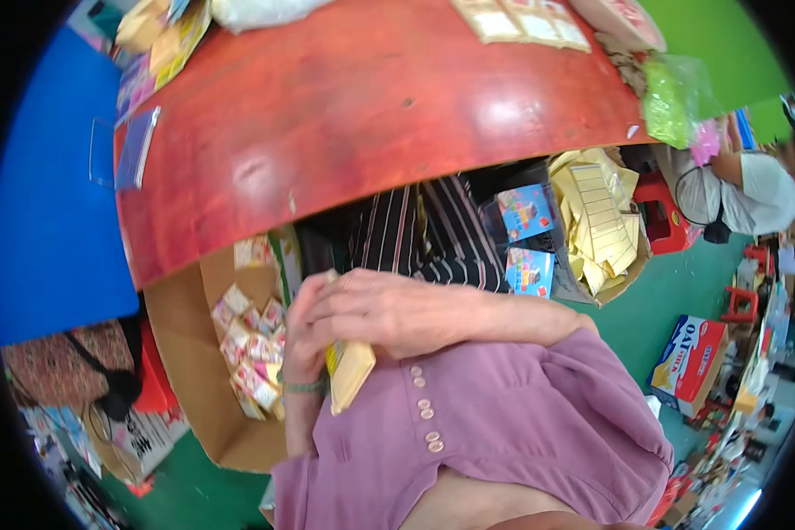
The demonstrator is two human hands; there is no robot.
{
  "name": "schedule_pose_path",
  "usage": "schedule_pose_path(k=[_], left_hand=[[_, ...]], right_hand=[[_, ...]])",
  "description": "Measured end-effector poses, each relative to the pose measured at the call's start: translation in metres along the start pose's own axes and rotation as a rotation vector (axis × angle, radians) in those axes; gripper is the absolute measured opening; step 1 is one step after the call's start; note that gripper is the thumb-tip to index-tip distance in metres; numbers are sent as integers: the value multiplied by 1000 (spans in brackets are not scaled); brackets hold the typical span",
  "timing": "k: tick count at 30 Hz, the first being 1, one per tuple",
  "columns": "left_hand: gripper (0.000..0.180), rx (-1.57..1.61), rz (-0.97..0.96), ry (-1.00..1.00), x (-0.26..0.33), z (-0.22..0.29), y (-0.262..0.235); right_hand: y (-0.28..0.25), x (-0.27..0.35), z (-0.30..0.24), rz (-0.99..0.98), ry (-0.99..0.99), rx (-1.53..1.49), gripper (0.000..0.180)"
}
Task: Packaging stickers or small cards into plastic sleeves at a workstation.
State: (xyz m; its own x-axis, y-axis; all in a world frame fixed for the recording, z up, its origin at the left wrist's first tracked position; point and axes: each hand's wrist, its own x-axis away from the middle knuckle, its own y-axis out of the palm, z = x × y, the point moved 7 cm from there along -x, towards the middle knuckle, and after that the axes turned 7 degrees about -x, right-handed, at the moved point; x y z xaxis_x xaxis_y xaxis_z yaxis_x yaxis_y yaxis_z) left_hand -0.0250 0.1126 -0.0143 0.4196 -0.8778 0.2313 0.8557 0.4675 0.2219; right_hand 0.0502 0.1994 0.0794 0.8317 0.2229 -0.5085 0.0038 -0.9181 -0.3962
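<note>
In front of my purple top, both hands come together around a flat pale yellow block (pixel 353 371), perhaps a stack of cards or a small box; motion blur hides which. My right hand (pixel 380 305) reaches across from the right, its fingers curled over the block's upper end. My left hand (pixel 302 322), with a bracelet at the wrist, grips the same block from the left, partly covered by the right fingers. Just beyond the left forearm stands an open cardboard box (pixel 181 371) with many small printed packs (pixel 256 353) lying loose inside.
A red table (pixel 353 106) curves ahead. Blue printed boxes (pixel 528 212) and a carton of yellow card sheets (pixel 602 212) sit below its right edge. Another person (pixel 755 190) is at the far right, near red stools (pixel 742 303). A printed carton (pixel 689 364) stands on the green floor.
</note>
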Motion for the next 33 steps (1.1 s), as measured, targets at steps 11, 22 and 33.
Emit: schedule_pose_path(k=[11, 22, 33], left_hand=[[43, -37, 984, -70, 128, -68, -241], [52, -919, 1450, 156, 114, 39, -195], [33, -1204, 100, 619, -197, 179, 46]], right_hand=[[-213, 62, 45, 495, 397, 876, 46], [-425, 159, 149, 835, 1149, 1167, 82], [-447, 182, 189, 749, 1449, 1059, 88]])
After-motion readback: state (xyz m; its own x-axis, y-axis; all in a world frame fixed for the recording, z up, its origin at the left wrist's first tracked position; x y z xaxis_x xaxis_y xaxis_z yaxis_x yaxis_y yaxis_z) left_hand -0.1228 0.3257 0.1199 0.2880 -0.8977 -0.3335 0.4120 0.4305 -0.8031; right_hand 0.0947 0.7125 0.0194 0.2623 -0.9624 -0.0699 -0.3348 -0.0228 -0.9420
